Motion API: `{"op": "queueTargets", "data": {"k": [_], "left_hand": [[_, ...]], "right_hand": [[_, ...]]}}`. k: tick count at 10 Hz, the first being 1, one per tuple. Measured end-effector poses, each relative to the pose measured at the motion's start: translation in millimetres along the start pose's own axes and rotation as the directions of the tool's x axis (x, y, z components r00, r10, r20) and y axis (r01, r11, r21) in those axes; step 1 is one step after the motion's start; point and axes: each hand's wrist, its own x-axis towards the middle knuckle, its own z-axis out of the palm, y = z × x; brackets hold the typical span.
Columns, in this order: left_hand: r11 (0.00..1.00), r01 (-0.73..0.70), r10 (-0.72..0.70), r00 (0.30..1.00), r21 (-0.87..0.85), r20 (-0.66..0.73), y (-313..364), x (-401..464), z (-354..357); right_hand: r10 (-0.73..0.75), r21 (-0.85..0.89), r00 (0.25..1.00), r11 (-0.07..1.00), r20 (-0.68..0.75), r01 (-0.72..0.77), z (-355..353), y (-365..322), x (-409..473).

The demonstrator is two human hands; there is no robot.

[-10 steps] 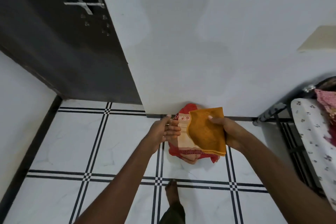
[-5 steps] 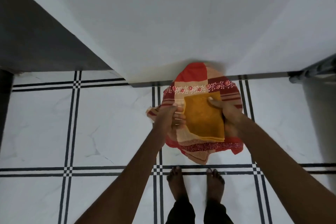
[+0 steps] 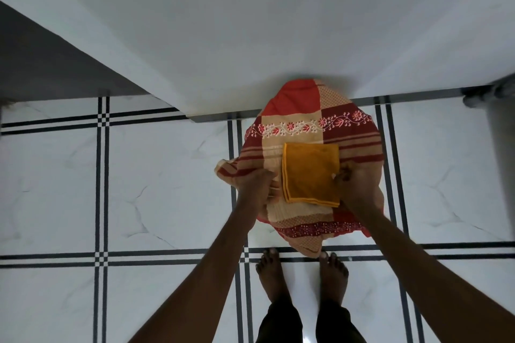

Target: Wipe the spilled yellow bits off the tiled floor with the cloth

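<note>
Presently, findings as observed from the head view:

Left hand: the left hand grips the left edge of the patterned cloth, fingers curled into the fabric beside the folded cloth.
Right hand: the right hand pinches the right edge of the folded mustard-yellow cloth, with the patterned cloth behind it; how far its fingers also hold the larger cloth cannot be told.
Yellow cloth: folded to a rough square, lying flat against the patterned cloth, held between the two hands above the floor.
Patterned cloth: red, maroon and beige checks with a floral band; its top edge overlaps the foot of the white wall, its lowest corner hangs just over the toes.
Floor: white tiled floor with paired dark grout lines crossing; wide bare tile lies to the left and to the right of the hands.
Edges: wall base runs across just behind the cloths; a dark door stands at far left; a dark metal frame meets the wall at far right.
Feet: two bare feet stand on the tile close together, directly below the cloths.
Spilled yellow bits: cannot be made out on the visible tile.
</note>
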Motion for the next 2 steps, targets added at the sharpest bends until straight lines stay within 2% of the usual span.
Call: {"op": "queueTargets", "data": {"k": [1, 2], "left_hand": [[0.981, -0.163, 0.166, 0.986, 0.11, -0.02, 1.7, -15.8, 0.5], [0.921, -0.321, 0.328, 0.945, 0.222, 0.009, 16.4, -50.6, -5.0]], "right_hand": [[-0.163, -0.081, 0.986, 0.984, -0.039, 0.16, -5.0, -11.2, -9.0], [-0.255, -0.07, 0.967, 0.965, -0.026, 0.252, -18.2, -27.8, -19.1]]}}
